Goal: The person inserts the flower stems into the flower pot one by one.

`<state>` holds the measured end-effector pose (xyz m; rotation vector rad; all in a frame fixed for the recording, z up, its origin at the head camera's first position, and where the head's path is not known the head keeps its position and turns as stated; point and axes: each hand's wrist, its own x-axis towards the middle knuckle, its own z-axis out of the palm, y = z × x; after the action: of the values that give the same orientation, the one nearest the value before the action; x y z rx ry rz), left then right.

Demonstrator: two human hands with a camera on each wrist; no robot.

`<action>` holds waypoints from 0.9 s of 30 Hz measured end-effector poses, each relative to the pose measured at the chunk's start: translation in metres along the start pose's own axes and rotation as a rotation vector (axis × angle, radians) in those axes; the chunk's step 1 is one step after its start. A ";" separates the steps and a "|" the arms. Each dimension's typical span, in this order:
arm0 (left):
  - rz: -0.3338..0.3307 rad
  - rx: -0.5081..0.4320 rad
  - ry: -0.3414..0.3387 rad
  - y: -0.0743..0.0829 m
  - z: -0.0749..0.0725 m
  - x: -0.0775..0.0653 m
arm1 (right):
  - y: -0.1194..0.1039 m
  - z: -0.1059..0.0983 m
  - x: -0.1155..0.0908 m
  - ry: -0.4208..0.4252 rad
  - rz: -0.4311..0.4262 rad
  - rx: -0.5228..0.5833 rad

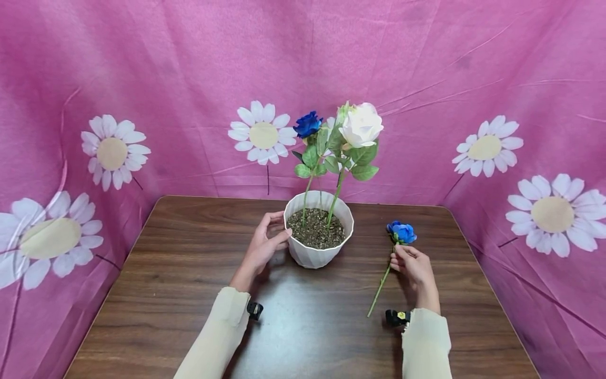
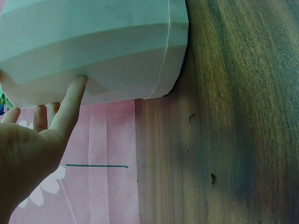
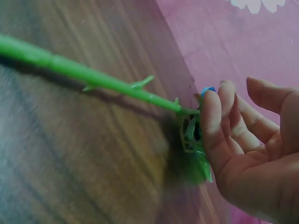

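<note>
A white faceted flowerpot stands near the table's back edge, filled with dark soil. Rising from the soil are a white rose and a dark blue rose, both with green leaves. My left hand touches the pot's left side; in the left wrist view its straight thumb presses the pot wall. To the right of the pot, my right hand pinches a lighter blue rose just below the bloom. Its green stem slants toward the table's front.
The brown wooden table has a pink cloth with printed white daisies around its back and sides. Black wrist cameras sit at both cuffs, the left one and the right one.
</note>
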<state>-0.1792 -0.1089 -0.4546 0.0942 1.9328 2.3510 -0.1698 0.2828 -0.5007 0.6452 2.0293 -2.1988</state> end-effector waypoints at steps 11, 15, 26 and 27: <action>-0.015 -0.005 0.000 0.001 0.001 -0.001 | 0.015 -0.011 -0.002 -0.015 0.094 -0.133; -0.010 -0.005 -0.005 0.000 0.001 0.000 | 0.016 -0.011 0.000 -0.026 0.105 -0.178; 0.007 -0.017 -0.001 -0.001 0.001 0.000 | 0.016 -0.005 -0.003 -0.116 0.053 -0.218; 0.009 -0.015 -0.002 -0.001 0.001 0.001 | 0.017 -0.004 -0.003 -0.116 0.051 -0.205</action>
<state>-0.1796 -0.1075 -0.4558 0.1039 1.9182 2.3697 -0.1602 0.2840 -0.5153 0.5280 2.1163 -1.9184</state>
